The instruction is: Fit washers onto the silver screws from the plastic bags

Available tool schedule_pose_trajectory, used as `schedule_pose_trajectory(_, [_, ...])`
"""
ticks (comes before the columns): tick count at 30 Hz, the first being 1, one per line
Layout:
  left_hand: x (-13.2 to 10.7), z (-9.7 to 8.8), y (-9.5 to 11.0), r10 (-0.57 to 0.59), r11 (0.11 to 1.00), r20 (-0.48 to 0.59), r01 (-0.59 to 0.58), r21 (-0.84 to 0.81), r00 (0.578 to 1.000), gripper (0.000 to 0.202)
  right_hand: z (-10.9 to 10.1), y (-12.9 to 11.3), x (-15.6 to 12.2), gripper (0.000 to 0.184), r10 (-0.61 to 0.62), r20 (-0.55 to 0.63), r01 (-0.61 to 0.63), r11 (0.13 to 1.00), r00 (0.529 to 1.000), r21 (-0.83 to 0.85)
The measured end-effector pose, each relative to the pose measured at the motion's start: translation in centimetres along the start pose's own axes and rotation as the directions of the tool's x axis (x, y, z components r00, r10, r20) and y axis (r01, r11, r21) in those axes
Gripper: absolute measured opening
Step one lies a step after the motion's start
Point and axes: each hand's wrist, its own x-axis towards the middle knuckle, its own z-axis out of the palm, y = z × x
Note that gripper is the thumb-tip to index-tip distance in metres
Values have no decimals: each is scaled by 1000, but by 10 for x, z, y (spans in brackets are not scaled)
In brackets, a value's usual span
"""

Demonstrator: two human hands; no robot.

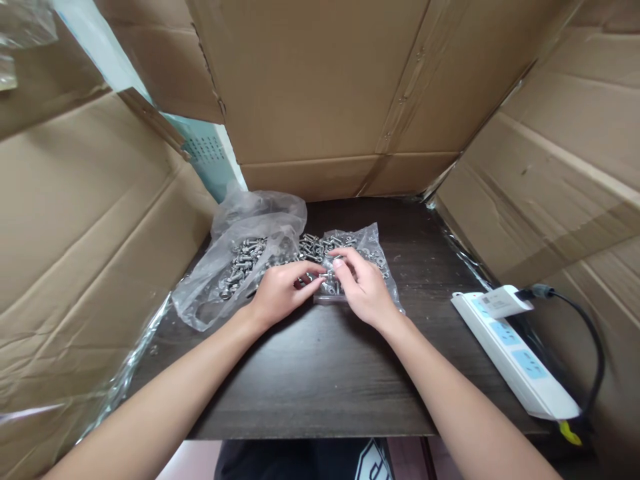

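My left hand (280, 291) and my right hand (361, 287) meet at the middle of a dark wooden table (320, 380). Their fingertips pinch together on a small metal screw (325, 274) between them. Under and behind the hands lies a pile of metal screws (315, 248) on a clear plastic bag (373, 247). A second clear bag (240, 267) to the left holds several more screws. Both hands have their fingers curled; the exact part each one grips is too small to make out.
Cardboard sheets wall the table on the left (85, 253), back (320, 87) and right (560, 167). A white power strip (515, 353) with a plugged-in adapter and black cable lies at the table's right edge.
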Motion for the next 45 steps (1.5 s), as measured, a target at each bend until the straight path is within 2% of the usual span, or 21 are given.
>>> schedule_pose_trajectory(5, [1, -1, 0, 12, 1000, -11, -11, 13, 1000, 11, -1, 1, 1, 31, -18, 73, 8, 991, 997, 135])
schedule_pose_trajectory(12, [0, 0, 1, -13, 1000, -2, 13, -5, 1000, 11, 1, 2, 1, 24, 3, 127, -11, 998, 992, 64])
schedule_pose_trajectory(18, [-1, 0, 1, -14, 999, 16, 15, -32, 1000, 11, 2, 3, 0, 29, -46, 117, 36, 996, 992, 86])
schedule_pose_trajectory(24, [-2, 0, 0, -25, 998, 18, 26, -56, 1000, 10, 1, 1, 0, 27, -3, 107, 2, 1000, 994, 16])
schedule_pose_trajectory(29, [-1, 1, 0, -24, 998, 29, 25, -53, 999, 10, 2, 2, -1, 24, -51, 100, 46, 997, 994, 58])
schedule_pose_trajectory(35, [-2, 1, -2, -33, 999, 26, 34, -32, 999, 10, 4, 2, -1, 52, -102, 47, 99, 993, 994, 59])
schedule_pose_trajectory(43, [-1, 1, 1, -17, 999, 16, 17, -41, 1000, 9, 2, 2, 0, 26, -48, 97, 43, 998, 994, 53])
schedule_pose_trajectory(45, [-1, 1, 0, -17, 999, 13, 17, -41, 1000, 9, 1, 2, 0, 26, -26, 104, 23, 999, 994, 35])
